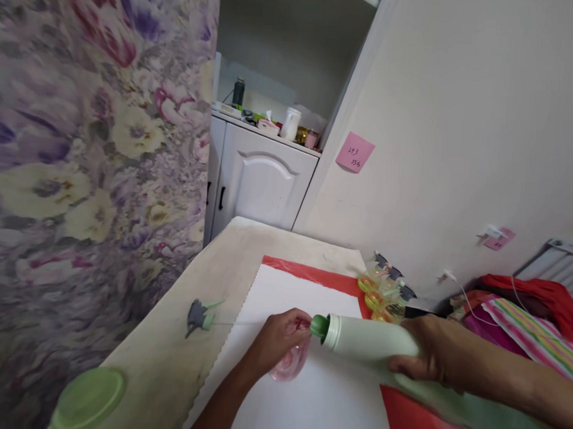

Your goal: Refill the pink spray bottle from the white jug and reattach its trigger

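Note:
My left hand (281,340) is wrapped round the top of a small clear pink bottle (289,365) above the white sheet. My right hand (426,352) grips a large pale green bottle (369,339), tilted nearly level with its mouth to the left. The green spout (319,325) of that bottle is at the small bottle's neck; my left fingers hide whether they touch. A grey and green spray head (200,317) with a thin tube lies on the table to the left. A round green cap (89,398) sits near the table's front left.
The white sheet (305,300) lies over red paper (307,271) on a cream-covered table (226,249). Several clear and yellow items (378,294) stand at the back right. Floral curtain (95,164) hangs left; a white cabinet (269,181) and wall are behind. Colourful cloths (527,320) lie right.

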A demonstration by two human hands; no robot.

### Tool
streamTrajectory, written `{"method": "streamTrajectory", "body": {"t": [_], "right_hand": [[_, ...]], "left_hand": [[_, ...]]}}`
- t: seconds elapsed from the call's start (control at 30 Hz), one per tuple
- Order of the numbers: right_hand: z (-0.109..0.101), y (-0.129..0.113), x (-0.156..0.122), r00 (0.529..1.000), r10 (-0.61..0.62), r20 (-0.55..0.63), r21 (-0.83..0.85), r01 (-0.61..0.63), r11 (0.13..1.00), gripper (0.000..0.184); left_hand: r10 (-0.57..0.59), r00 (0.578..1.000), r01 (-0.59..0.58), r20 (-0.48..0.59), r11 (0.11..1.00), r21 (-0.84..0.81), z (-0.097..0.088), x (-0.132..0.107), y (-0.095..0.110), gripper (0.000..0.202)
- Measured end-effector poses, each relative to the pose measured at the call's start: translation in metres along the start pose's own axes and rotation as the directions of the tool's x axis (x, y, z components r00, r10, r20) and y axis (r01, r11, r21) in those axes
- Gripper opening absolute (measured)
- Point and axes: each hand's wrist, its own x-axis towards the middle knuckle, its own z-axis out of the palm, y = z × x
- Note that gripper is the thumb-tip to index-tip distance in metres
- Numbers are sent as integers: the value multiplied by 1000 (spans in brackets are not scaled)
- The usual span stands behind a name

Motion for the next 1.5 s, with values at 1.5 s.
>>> {"method": "streamTrajectory", "body": {"t": [1.5], "right_hand": [[163, -9, 180, 873, 281, -399, 893, 301, 335, 57]], "left_hand": [[13, 998, -25, 60, 978, 208, -24, -1, -49, 55]]}}
